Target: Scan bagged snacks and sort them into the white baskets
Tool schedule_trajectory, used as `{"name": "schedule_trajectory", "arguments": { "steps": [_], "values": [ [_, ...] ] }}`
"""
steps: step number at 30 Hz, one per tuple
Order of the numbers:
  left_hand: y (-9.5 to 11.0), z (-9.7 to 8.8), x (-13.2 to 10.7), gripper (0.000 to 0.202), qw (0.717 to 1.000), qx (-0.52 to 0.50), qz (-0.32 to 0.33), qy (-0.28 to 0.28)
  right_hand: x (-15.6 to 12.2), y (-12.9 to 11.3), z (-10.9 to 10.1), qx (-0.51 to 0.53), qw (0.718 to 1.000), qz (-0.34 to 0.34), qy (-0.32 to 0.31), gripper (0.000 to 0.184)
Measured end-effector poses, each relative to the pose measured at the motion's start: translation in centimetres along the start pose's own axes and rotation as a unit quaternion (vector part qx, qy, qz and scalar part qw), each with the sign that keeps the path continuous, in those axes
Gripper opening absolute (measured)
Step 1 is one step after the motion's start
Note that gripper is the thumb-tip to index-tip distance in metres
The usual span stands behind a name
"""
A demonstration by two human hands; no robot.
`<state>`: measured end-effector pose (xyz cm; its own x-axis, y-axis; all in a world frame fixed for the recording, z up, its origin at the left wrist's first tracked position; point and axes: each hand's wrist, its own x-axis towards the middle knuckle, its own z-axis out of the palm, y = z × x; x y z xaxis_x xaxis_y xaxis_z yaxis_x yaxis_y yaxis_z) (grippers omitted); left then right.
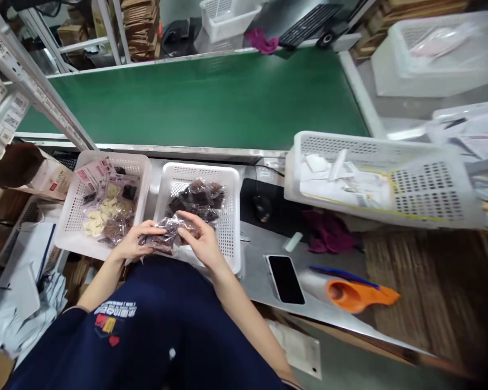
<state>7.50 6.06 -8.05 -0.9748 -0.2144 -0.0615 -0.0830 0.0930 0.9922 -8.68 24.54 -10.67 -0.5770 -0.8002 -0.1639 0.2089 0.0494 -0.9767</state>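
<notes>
While both hands are working at chest side of the baskets, the left hand (135, 242) is pinching one end of the clear packets (165, 237), thumb and fingers nearly meeting on the film. The right hand (203, 241) is gripping the opposite end between thumb and curved fingers; how many packets the hands are holding, the crumpled film is not letting one tell. The packets are hanging over the near left corner of the right basket (231, 238). For good handling, the fingers should be pressing film margins rather than contents, and both ends should be staying level; hard squeezing would probably be risking crushed pieces or split seals. Beneath and beyond, dark packets (199, 196) are lying in that basket. Just beside it, the left basket (70, 230) is holding mixed packets. Farther off, a phone (286, 279) is lying on the right, and a green belt (211, 103) is running across behind.
</notes>
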Motion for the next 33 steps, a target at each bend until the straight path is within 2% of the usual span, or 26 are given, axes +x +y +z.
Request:
{"name": "schedule_trajectory", "arguments": {
  "steps": [2, 4, 6, 7, 8, 9, 11, 13, 14, 15, 18, 19, 21, 23, 25, 27, 29, 31, 33],
  "values": [
    [0.0, 0.1, 0.0, 0.063, 1.000, -0.001, -0.008, 0.017, 0.1, -0.1, -0.3, -0.034, 0.998, -0.042, 0.032, 0.055],
    [-0.1, 0.2, -0.2, 0.076, 0.999, -0.014, -0.014, 0.045, 0.8, -0.2, -1.1, -0.069, 0.990, -0.081, 0.095, 0.052],
    [-0.1, 0.3, -0.5, 0.088, 0.997, -0.037, -0.021, 0.060, 1.8, -0.3, -2.5, -0.127, 0.973, -0.104, 0.163, 0.060],
    [-0.1, 0.4, -0.6, 0.093, 0.996, -0.051, -0.024, 0.063, 2.2, -0.2, -3.3, -0.163, 0.964, -0.108, 0.178, 0.068],
    [-0.1, 0.5, -0.8, 0.097, 0.995, -0.062, -0.027, 0.068, 2.4, -0.1, -4.0, -0.193, 0.961, -0.106, 0.168, 0.077],
    [-0.1, 0.7, -0.9, 0.099, 0.994, -0.071, -0.029, 0.080, 2.5, 0.1, -4.4, -0.206, 0.965, -0.099, 0.126, 0.086],
    [-0.1, 1.3, -0.9, 0.100, 0.990, -0.076, -0.028, 0.118, 2.0, 0.4, -4.4, -0.172, 0.982, -0.074, -0.038, 0.096],
    [0.1, 2.1, -0.8, 0.098, 0.985, -0.060, -0.019, 0.158, 1.0, 0.6, -3.1, -0.111, 0.976, -0.054, -0.181, 0.089],
    [0.3, 2.5, -0.7, 0.096, 0.985, -0.046, -0.014, 0.167, 0.6, 0.6, -2.1, -0.088, 0.973, -0.044, -0.207, 0.080],
    [0.6, 2.9, -0.5, 0.094, 0.985, -0.031, -0.010, 0.167, 0.2, 0.6, -1.1, -0.069, 0.977, -0.032, -0.199, 0.071],
    [1.5, 3.2, -0.5, 0.079, 0.991, 0.004, -0.008, 0.135, 0.0, 0.4, 0.7, -0.002, 0.996, 0.017, -0.093, 0.056],
    [1.7, 2.7, -0.7, 0.072, 0.991, 0.011, -0.010, 0.133, 0.1, 0.4, 0.5, 0.013, 0.998, 0.028, -0.056, 0.056],
    [1.6, 0.9, -1.3, 0.058, 0.984, 0.048, -0.016, 0.172, 0.5, 0.6, -1.0, -0.013, 0.999, 0.021, 0.025, 0.062],
    [0.9, -1.9, -2.2, 0.055, 0.959, 0.146, -0.027, 0.243, 1.0, 1.2, -3.5, -0.098, 0.988, -0.003, 0.116, 0.080],
    [-0.5, -4.9, -3.0, 0.074, 0.914, 0.279, -0.084, 0.282, 1.4, 2.1, -5.9, -0.200, 0.961, -0.020, 0.189, 0.107],
    [-2.1, -7.1, -3.3, 0.109, 0.869, 0.381, -0.195, 0.250, 1.6, 3.2, -7.4, -0.258, 0.940, -0.016, 0.224, 0.123],
    [-3.5, -8.2, -2.9, 0.134, 0.830, 0.435, -0.302, 0.178, 1.6, 4.1, -7.8, -0.265, 0.940, -0.004, 0.213, 0.127],
    [-4.5, -8.4, -2.3, 0.137, 0.801, 0.472, -0.352, 0.112, 1.4, 4.8, -7.2, -0.256, 0.950, 0.002, 0.180, 0.125],
    [-5.0, -7.9, -1.6, 0.129, 0.781, 0.507, -0.356, 0.081, 1.2, 5.2, -6.2, -0.246, 0.958, 0.003, 0.148, 0.124]
  ]
}}
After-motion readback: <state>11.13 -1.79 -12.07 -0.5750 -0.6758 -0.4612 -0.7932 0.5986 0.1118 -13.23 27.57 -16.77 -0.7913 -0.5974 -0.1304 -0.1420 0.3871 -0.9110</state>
